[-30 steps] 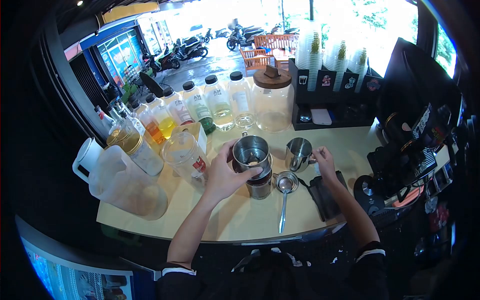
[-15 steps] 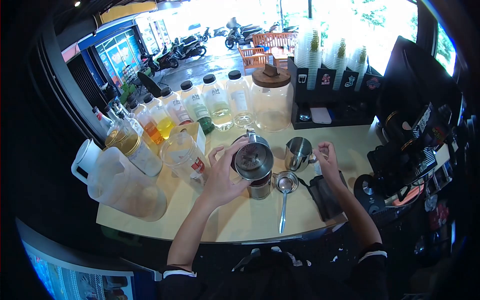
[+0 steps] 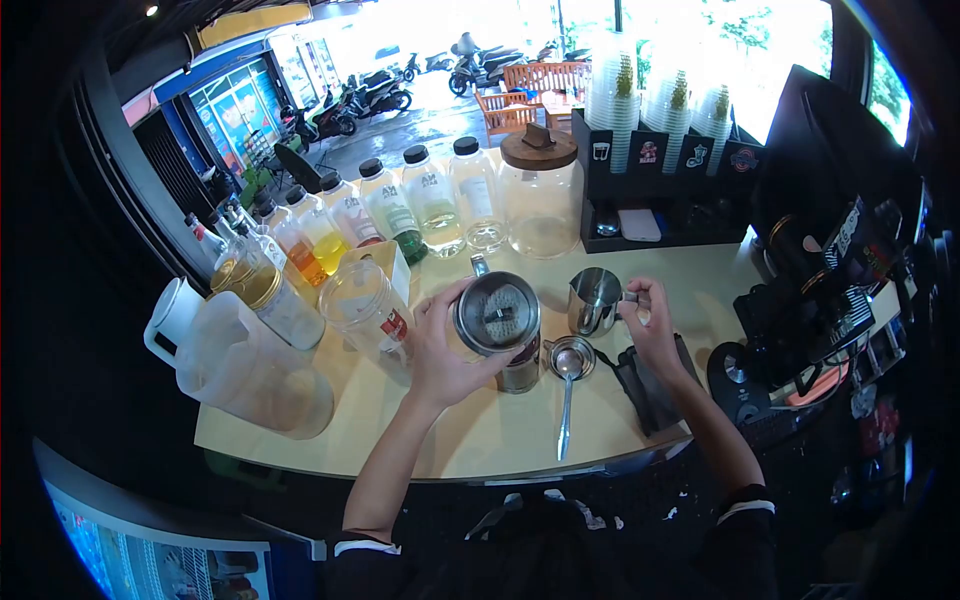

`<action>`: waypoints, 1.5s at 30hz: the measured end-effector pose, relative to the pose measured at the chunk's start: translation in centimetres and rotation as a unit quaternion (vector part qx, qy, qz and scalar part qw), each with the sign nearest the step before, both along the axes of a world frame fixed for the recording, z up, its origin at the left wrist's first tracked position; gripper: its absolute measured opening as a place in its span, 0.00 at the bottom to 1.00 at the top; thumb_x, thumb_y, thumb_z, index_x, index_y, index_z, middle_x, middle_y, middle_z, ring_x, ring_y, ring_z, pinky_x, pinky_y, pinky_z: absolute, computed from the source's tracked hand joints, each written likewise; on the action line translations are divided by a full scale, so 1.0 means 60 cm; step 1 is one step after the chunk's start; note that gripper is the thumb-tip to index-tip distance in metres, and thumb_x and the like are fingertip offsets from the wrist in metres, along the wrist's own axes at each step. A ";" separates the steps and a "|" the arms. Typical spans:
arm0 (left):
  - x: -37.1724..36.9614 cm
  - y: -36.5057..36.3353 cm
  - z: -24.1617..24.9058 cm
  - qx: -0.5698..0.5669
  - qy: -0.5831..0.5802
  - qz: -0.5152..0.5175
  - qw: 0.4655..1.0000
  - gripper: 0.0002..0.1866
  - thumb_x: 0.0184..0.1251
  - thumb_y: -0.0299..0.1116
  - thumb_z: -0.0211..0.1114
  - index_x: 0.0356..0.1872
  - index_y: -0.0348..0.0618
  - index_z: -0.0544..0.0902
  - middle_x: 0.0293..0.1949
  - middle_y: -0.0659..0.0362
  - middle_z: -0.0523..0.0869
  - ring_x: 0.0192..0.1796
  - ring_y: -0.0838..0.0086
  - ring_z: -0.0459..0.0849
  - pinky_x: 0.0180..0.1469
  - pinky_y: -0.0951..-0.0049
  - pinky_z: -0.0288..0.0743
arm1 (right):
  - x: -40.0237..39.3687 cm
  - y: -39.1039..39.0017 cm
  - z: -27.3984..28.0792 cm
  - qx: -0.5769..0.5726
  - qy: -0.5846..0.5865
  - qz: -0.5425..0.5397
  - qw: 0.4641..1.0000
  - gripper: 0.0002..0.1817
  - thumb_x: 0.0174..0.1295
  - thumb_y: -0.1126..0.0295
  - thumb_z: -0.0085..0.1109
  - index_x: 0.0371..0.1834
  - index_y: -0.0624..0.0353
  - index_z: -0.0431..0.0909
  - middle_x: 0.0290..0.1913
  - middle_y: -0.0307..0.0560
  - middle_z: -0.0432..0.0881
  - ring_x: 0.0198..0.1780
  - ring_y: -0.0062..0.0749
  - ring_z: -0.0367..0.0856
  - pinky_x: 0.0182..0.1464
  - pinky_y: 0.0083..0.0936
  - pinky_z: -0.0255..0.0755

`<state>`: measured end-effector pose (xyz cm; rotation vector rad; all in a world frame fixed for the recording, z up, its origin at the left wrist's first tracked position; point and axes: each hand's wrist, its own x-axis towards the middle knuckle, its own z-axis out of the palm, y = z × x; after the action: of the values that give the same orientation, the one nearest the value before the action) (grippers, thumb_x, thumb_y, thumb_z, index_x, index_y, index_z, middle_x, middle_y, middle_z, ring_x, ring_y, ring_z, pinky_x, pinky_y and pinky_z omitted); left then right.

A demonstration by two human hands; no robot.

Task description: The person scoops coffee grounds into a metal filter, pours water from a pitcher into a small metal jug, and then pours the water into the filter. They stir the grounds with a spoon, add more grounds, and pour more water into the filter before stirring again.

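My left hand [image 3: 441,352] is wrapped round a round metal cup [image 3: 497,313] with a handle on its far side, its open top facing me. Below the cup, a can [image 3: 519,374] stands on the counter, partly hidden. My right hand [image 3: 650,328] pinches the handle of a steel pitcher [image 3: 594,301], which stands upright. Between the two vessels and nearer to me, a long-handled spoon [image 3: 566,411] rests with its bowl over a small metal strainer or dish [image 3: 582,352].
Clear bottles [image 3: 433,205] with black caps line the back, beside a wooden-lidded jar [image 3: 540,200]. Plastic jugs [image 3: 240,370] and a clear container [image 3: 362,310] are at left. A black cloth [image 3: 655,385] lies right. Cup stacks fill a black rack [image 3: 665,205].
The cup in my left hand has shifted slightly left and turned, so its inside looks different. My right hand's fingers have closed in on the pitcher's handle.
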<state>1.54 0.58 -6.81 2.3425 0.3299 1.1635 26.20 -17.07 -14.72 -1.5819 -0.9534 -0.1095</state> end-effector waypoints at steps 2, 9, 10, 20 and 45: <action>0.007 -0.009 -0.001 -0.015 -0.005 0.003 1.000 0.43 0.36 0.40 0.82 0.58 0.41 0.71 0.53 0.55 0.79 0.59 0.66 0.76 0.61 0.64 0.67 | -0.002 -0.002 0.000 -0.002 -0.009 0.007 1.000 0.15 0.56 0.77 0.60 0.46 0.61 0.69 0.46 0.47 0.70 0.52 0.35 0.70 0.56 0.28 0.67; 0.015 -0.011 0.004 -0.107 0.015 -0.017 0.994 0.40 0.36 0.38 0.83 0.55 0.37 0.73 0.50 0.53 0.81 0.54 0.68 0.80 0.61 0.66 0.72 | -0.008 -0.010 0.011 0.001 -0.016 0.010 1.000 0.16 0.55 0.78 0.61 0.45 0.61 0.69 0.48 0.48 0.69 0.52 0.36 0.71 0.56 0.29 0.67; 0.016 -0.010 0.004 -0.107 0.014 -0.017 0.994 0.40 0.36 0.38 0.83 0.55 0.37 0.73 0.50 0.53 0.81 0.54 0.68 0.80 0.61 0.66 0.72 | -0.008 -0.011 0.011 0.004 -0.016 0.013 1.000 0.16 0.55 0.77 0.61 0.45 0.61 0.69 0.49 0.48 0.69 0.52 0.36 0.71 0.56 0.30 0.67; 0.016 -0.010 0.002 -0.110 0.012 -0.038 0.993 0.39 0.35 0.43 0.82 0.52 0.36 0.76 0.43 0.50 0.85 0.49 0.63 0.85 0.56 0.65 0.76 | -0.040 -0.017 0.051 -0.007 -0.046 0.021 0.999 0.16 0.54 0.78 0.60 0.45 0.60 0.68 0.49 0.46 0.70 0.52 0.34 0.70 0.53 0.30 0.65; -0.154 0.065 -0.023 0.046 -0.228 0.037 0.972 0.22 0.52 0.24 0.69 0.50 0.38 0.74 0.49 0.53 0.79 0.47 0.69 0.79 0.48 0.70 0.70 | -0.223 0.134 0.271 -0.028 -0.194 0.254 0.947 0.12 0.59 0.72 0.58 0.45 0.60 0.71 0.45 0.42 0.74 0.50 0.27 0.73 0.52 0.27 0.66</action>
<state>-7.73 4.46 -8.17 2.0674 0.2017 1.7359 12.84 -9.02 1.52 -1.3392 -1.6599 -0.0311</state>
